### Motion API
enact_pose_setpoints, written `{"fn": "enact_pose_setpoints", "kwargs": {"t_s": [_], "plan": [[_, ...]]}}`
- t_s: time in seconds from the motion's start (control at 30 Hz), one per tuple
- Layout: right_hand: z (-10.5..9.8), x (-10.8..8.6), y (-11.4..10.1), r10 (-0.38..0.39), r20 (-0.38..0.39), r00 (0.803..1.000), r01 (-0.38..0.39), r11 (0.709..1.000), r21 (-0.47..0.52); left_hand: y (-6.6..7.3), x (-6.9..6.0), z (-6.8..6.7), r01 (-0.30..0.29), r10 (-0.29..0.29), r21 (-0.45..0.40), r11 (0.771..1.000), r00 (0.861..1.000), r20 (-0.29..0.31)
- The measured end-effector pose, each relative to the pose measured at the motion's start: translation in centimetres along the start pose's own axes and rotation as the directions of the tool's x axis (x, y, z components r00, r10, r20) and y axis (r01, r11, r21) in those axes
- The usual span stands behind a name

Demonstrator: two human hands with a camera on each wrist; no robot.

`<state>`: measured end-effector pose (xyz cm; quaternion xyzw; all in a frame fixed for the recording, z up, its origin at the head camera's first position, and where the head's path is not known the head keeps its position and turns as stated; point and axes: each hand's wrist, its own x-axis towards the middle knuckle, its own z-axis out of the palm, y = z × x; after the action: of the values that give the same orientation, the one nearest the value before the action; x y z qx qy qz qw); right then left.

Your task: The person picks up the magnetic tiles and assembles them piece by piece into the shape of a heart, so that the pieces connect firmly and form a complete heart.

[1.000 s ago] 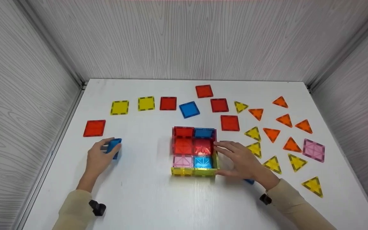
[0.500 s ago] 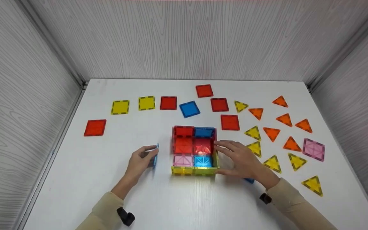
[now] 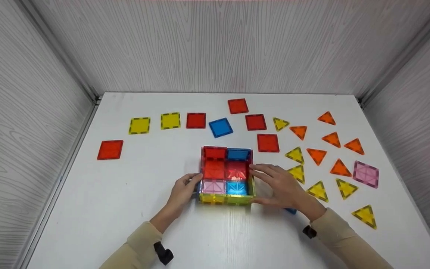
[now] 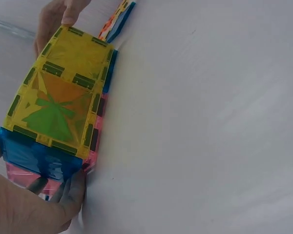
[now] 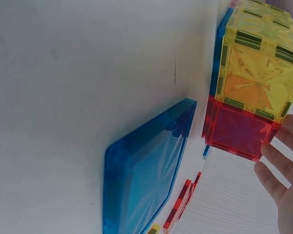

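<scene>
A low open box of clear magnetic tiles (image 3: 214, 170) stands mid-table. It has yellow tiles along the near side, red and blue at the back, and a floor of red, pink and blue squares. My left hand (image 3: 180, 192) grips a blue square magnetic tile (image 4: 39, 153) upright against the box's left side, at the near end by the yellow front wall (image 4: 56, 107). At the box's right side, my right hand (image 3: 280, 186) touches the wall with extended fingers, the thumb by the near corner. From the head view, most of the held tile is hidden.
A loose blue square (image 5: 151, 170) lies partly under my right wrist. Behind the box are red squares (image 3: 268, 143), a blue square (image 3: 221, 127) and yellow squares (image 3: 139, 125). Orange triangles (image 3: 317, 156), yellow triangles (image 3: 346, 188) and a pink square (image 3: 366, 174) spread to the right.
My left hand has carried the blue magnetic tile rightward from the left part of the table to the box's left side. My right hand has stayed at the right wall.
</scene>
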<state>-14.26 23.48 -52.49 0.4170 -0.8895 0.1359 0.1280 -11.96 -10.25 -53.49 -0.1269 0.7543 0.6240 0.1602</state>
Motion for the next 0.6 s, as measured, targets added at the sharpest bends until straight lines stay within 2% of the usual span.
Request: {"fn": "enact_pose_setpoints", "kwargs": {"t_s": [0.13,0.23,0.4,0.6], "plan": [[-0.1,0.0,0.0,0.001,0.003,1.000,-0.001,1.000,-0.009,0.4,0.3,0.1,-0.055,0.059,0.072,0.996,0.996,-0.063],[-0.3,0.1,-0.1,0.001,0.001,1.000,-0.001,1.000,-0.012,0.9,1.0,0.3,-0.081,0.088,0.082,0.993,0.992,-0.095],[-0.3,0.2,0.0,-0.003,-0.012,1.000,0.003,1.000,-0.008,1.5,2.0,0.4,-0.078,0.091,0.107,0.991,0.988,-0.123],[-0.2,0.3,-0.1,-0.006,-0.023,1.000,0.006,1.000,-0.021,1.6,2.1,0.4,-0.073,0.092,0.132,0.989,0.985,-0.147]]}}
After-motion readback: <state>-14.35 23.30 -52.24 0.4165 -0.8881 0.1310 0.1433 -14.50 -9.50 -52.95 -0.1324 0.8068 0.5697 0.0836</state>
